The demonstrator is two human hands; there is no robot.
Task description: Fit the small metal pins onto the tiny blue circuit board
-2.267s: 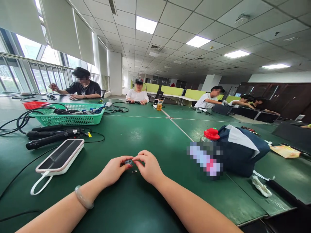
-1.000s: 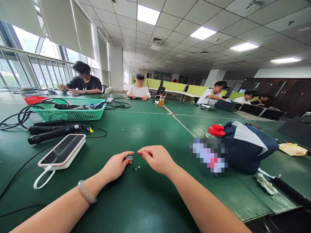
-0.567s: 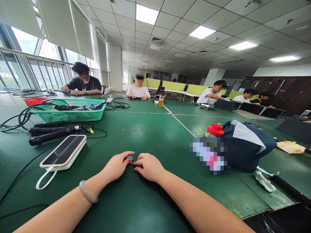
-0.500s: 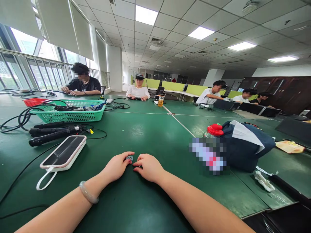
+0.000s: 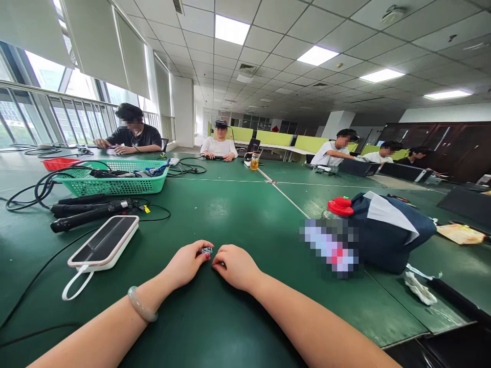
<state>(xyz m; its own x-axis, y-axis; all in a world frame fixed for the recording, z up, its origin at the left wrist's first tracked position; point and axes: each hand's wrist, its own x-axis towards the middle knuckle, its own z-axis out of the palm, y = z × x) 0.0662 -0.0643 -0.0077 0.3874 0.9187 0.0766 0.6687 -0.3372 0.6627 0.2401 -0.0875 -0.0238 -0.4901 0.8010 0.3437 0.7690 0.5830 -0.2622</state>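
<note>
Near the middle of the green table [image 5: 215, 209], my left hand [image 5: 187, 263] pinches a small dark piece with whitish markings [image 5: 206, 250] between thumb and fingers. It looks like a tiny circuit board, but is too small to be sure. Just to its right, my right hand [image 5: 236, 266] has its fingertips curled together. A tiny dark spot shows between those fingers, and I cannot make out what it is. The two hands are close but apart. A pale bangle [image 5: 141, 304] circles my left wrist.
At left lie a phone [image 5: 103, 243] with a white strap, black handles [image 5: 90, 214], cables and a green basket [image 5: 115, 191] of items. At right stand a red-lidded jar [image 5: 340, 205], a dark blue bag [image 5: 387, 240] and crumpled tissue [image 5: 420, 289]. Several people sit around the table.
The fingers of my right hand have closed together at the tips. My left hand still pinches the small piece, now showing slightly more of it. The view has shifted slightly.
</note>
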